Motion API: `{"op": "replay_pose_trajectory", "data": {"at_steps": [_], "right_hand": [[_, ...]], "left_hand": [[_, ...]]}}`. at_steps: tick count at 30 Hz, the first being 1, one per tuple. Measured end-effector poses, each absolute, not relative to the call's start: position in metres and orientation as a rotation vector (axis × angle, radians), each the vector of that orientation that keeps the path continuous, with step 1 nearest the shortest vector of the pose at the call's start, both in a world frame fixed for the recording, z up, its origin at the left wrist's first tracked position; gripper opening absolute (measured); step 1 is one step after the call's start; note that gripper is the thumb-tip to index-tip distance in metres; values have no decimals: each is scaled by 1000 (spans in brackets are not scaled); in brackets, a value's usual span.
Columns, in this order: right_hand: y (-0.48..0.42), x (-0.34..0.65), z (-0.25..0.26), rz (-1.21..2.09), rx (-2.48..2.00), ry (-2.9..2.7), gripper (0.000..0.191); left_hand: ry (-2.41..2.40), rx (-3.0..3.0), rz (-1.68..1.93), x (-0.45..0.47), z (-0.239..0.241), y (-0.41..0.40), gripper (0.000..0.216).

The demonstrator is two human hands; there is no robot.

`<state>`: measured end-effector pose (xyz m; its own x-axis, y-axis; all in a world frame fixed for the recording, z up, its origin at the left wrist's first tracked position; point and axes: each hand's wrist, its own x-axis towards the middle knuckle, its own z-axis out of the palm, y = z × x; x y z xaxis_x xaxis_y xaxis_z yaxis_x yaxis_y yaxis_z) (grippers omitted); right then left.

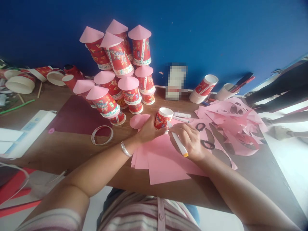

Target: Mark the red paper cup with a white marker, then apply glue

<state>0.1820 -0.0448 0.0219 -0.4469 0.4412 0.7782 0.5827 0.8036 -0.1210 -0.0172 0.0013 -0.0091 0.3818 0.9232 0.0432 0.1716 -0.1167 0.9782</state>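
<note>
The left hand point(148, 130) is curled around a red paper cup point(163, 118), fingers closed on its side, holding it mouth-down on the pink sheets point(163, 165). The right hand point(190, 141) is closed on a white pen point(178, 142), its tip at the cup's base and its orange end pointing back toward the person. Black-handled scissors point(204, 136) lie just beside that hand. A pink paper disc point(138, 121) rests near the left hand. Further back on the tabletop point(72, 150) stand stacked cups with pink cones point(120, 70).
</note>
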Motion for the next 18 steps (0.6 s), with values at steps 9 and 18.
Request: {"op": "replay_pose_trajectory", "data": {"at_steps": [9,18], "right_hand": [[-46,182,24,-202,-767,-2123,30],[-45,179,25,-242,-749,-2121,23]], "left_hand": [[1030,1556,869,-16,-6,1,59],[1012,1498,876,-17,-8,3,63]]}}
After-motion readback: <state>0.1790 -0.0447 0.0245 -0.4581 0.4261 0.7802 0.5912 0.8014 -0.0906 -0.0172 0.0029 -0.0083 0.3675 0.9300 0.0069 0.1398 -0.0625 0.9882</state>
